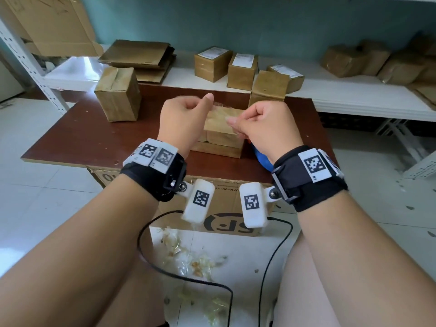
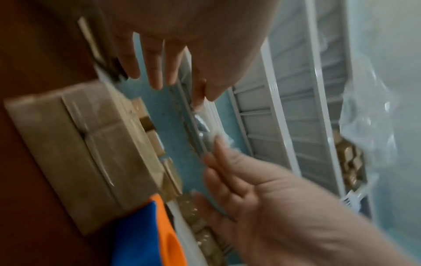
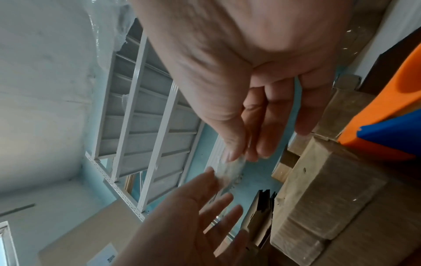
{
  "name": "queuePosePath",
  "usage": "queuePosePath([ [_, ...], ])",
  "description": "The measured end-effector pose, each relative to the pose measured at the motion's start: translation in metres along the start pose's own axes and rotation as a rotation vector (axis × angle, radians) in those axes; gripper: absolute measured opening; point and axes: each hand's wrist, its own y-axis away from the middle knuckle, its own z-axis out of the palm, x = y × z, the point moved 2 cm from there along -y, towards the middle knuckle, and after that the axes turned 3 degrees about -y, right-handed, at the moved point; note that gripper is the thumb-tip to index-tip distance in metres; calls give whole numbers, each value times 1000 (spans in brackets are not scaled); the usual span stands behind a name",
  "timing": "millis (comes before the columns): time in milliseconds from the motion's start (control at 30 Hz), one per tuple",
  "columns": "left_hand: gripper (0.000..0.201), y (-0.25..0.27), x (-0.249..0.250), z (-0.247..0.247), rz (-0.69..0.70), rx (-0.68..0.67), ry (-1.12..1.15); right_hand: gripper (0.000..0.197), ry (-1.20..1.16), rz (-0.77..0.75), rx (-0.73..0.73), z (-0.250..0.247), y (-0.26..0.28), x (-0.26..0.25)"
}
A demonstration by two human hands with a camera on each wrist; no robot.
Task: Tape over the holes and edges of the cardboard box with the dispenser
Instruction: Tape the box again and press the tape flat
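A small cardboard box (image 1: 223, 135) with clear tape over its top sits mid-table, also in the left wrist view (image 2: 79, 144) and the right wrist view (image 3: 330, 198). Both hands hover just above it, stretching a short strip of clear tape (image 1: 221, 114) between them. My left hand (image 1: 200, 102) pinches the strip's left end with thumb and forefinger (image 2: 202, 97). My right hand (image 1: 238, 121) pinches the other end (image 3: 237, 156). The blue and orange tape dispenser (image 1: 262, 159) lies on the table under my right wrist, mostly hidden.
On the brown table (image 1: 94, 138), a taped box (image 1: 118, 95) stands back left and another (image 1: 269, 88) back right. The white shelf (image 1: 354, 90) behind holds labelled boxes and flattened cardboard (image 1: 141, 57). A large carton (image 1: 219, 208), tape scraps and cables lie below.
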Motion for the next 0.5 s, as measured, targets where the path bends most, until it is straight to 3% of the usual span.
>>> queuePosePath([
  [67,38,-14,-8,-3,20,84,-118,32,-26,-13,40,1,-8,6],
  [133,58,-30,-21,-3,-93,111,-107,26,-54,2,90,0,-17,13],
  [300,85,-43,-52,15,-288,-4,-42,38,-80,68,110,5,-36,25],
  [433,99,-43,-62,24,-245,-43,-206,33,-50,152,55,11,-47,36],
  [500,86,-42,-61,29,-184,-75,-412,27,-3,178,42,11,-48,37],
])
